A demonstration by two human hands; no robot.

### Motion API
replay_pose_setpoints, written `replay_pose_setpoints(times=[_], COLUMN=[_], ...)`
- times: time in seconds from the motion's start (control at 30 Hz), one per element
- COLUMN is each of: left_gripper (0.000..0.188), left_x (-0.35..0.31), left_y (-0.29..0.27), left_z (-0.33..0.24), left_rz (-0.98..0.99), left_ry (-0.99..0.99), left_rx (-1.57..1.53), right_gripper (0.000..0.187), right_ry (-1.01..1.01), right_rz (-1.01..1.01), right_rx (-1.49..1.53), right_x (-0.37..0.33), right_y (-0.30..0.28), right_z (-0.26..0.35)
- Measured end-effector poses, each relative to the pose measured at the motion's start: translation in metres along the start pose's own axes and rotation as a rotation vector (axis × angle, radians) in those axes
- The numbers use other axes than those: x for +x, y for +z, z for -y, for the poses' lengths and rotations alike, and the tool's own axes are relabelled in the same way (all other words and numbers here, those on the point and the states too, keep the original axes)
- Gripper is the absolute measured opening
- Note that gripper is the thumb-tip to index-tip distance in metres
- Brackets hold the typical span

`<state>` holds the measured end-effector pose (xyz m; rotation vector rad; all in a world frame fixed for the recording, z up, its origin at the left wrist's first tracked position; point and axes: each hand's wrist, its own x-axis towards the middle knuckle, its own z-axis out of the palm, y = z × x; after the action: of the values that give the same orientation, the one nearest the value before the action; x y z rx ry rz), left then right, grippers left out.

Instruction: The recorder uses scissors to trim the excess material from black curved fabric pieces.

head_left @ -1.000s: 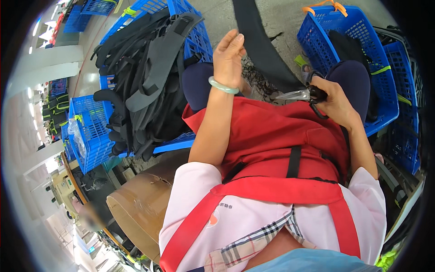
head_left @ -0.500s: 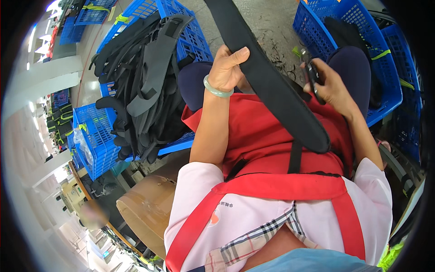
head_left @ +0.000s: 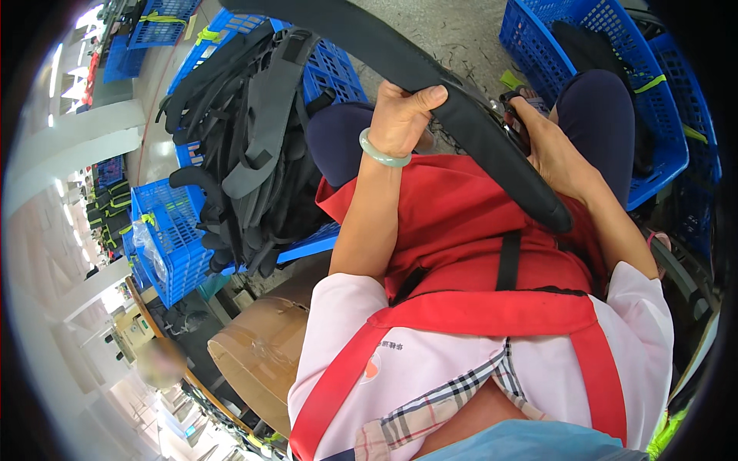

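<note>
A long black padded strap [head_left: 492, 146] crosses in front of me, from the upper left down to its rounded end over my red apron. My left hand [head_left: 407, 115] is closed on the strap near its middle, thumb on top, a pale green bangle at the wrist. On the strap's far right side, my right hand [head_left: 550, 150] is closed round a pair of scissors [head_left: 516, 127] with dark handles. The metal blades reach toward the strap's edge; the strap partly hides them, so I cannot tell whether they touch it.
At the left, a blue plastic crate [head_left: 334, 73] overflows with black straps [head_left: 257, 146]. A smaller blue crate [head_left: 165, 238] stands nearer, and a cardboard box [head_left: 265, 349] sits by my left side. More blue crates [head_left: 669, 154] hold dark pieces at the right. Dark scraps litter the floor [head_left: 461, 38].
The strap has tilted, its upper part swinging left and its lower end rising slightly. My left hand has moved a little right. My right hand has brought the scissors up to the strap's far edge.
</note>
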<state>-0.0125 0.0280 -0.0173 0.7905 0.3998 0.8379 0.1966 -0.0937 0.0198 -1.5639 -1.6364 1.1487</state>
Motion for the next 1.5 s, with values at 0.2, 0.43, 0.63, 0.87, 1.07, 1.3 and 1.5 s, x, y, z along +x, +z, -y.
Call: replay_pose_setpoints(times=[0.2, 0.43, 0.63, 0.87, 1.07, 1.3, 1.5], left_gripper=[0.022, 0.023, 0.022, 0.020, 0.020, 0.019, 0.017], left_x=[-0.002, -0.001, 0.000, -0.001, -0.001, -0.001, 0.002], left_y=[0.003, 0.003, -0.001, 0.016, 0.011, 0.011, 0.003], left_z=[-0.001, -0.008, -0.001, 0.007, 0.004, 0.001, -0.001], left_rz=[-0.020, -0.006, -0.039, -0.032, -0.077, -0.079, -0.102], left_ry=[0.018, -0.040, 0.019, 0.061, 0.044, -0.008, 0.014], left_rx=[-0.028, -0.087, -0.049, -0.014, -0.055, -0.106, -0.049], right_gripper=[0.041, 0.037, 0.054, 0.058, 0.042, 0.035, 0.039], right_ry=[0.003, 0.028, -0.023, -0.021, 0.015, -0.024, -0.028], right_rz=[0.012, -0.033, 0.007, -0.009, 0.052, -0.046, -0.008], right_rx=[-0.109, -0.072, -0.080, -0.160, -0.088, 0.038, -0.020], right_x=[0.005, 0.002, -0.008, 0.001, 0.010, 0.013, 0.009], right_y=[0.003, 0.000, -0.007, -0.001, 0.003, 0.015, 0.010], right_z=[-0.002, -0.007, 0.002, -0.002, -0.004, -0.031, -0.014])
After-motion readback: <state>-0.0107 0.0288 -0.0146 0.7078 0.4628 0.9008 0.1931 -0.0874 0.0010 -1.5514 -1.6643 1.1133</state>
